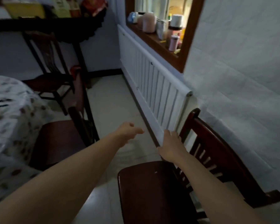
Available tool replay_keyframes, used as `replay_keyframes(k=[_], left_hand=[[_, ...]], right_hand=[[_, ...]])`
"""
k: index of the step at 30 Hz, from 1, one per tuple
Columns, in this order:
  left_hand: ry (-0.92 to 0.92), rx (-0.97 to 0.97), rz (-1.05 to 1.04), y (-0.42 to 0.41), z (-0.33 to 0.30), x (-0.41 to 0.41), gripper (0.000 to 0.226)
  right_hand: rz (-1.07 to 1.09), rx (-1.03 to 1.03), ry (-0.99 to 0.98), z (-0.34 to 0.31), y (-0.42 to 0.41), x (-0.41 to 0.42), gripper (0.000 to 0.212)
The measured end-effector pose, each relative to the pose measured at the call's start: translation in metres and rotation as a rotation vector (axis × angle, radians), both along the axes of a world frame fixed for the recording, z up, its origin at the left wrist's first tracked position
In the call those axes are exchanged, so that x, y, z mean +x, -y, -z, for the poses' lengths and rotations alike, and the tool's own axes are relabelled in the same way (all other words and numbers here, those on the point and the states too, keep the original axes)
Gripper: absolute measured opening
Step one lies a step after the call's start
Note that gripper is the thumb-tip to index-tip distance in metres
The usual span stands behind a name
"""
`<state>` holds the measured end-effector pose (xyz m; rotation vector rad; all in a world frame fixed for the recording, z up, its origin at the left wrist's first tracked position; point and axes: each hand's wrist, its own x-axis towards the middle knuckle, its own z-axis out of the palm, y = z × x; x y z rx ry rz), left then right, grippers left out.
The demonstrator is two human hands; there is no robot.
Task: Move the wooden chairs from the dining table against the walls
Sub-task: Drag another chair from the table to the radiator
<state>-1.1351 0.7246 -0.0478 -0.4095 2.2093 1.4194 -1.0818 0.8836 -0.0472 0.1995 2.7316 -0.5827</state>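
Note:
A dark red wooden chair (152,188) stands at the lower right, its slatted back close to the white wall. A second wooden chair (58,139) is tucked at the dining table (10,113), which wears a patterned cloth. A third chair (47,70) stands further back by the far wall under a dark shelf. My left hand (129,131) reaches forward over the floor between the two near chairs, fingers loosely apart, holding nothing. My right hand (171,147) hovers just past the near chair's seat, in front of the radiator, fingers spread and empty.
A long white radiator (152,78) runs along the right wall. Above it a wood-framed window sill (153,38) holds several jars and cups. A dark shelf (39,25) with boxes sits at the upper left. Pale tiled floor (110,107) lies between table and radiator.

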Motion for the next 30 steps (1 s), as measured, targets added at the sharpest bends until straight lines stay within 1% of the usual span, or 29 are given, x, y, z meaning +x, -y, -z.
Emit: replay_keyframes(k=[3,8,9,12,17,19,21,26,30], left_hand=[[0.001,0.024,-0.053,0.061,-0.005,-0.002,0.069],[-0.007,0.062,-0.089,0.171,-0.007,-0.012,0.067],[-0.007,0.072,-0.089,0.183,-0.006,-0.014,0.066],[0.023,0.111,-0.098,0.239,-0.006,-0.017,0.067],[0.047,0.132,-0.157,0.325,0.000,-0.028,0.061],[0.053,0.149,-0.165,0.336,0.002,-0.030,0.060],[0.052,0.167,-0.168,0.351,0.002,-0.036,0.058],[0.029,0.197,-0.189,0.368,0.003,-0.067,0.051],[0.019,0.196,-0.197,0.370,0.006,-0.103,0.045]], right_hand=[[-0.065,0.002,0.021,-0.002,0.057,-0.012,0.067],[-0.134,0.012,0.006,-0.003,0.165,-0.030,0.060],[-0.142,0.011,0.009,-0.004,0.177,-0.032,0.060],[-0.156,0.005,0.028,-0.004,0.233,-0.041,0.068],[-0.195,0.026,0.031,-0.007,0.310,-0.058,0.069],[-0.202,0.029,0.042,-0.009,0.319,-0.061,0.070],[-0.213,0.039,0.033,-0.012,0.335,-0.072,0.067],[-0.196,0.016,-0.054,-0.019,0.361,-0.108,0.071],[-0.156,-0.023,-0.102,-0.017,0.372,-0.147,0.067]])
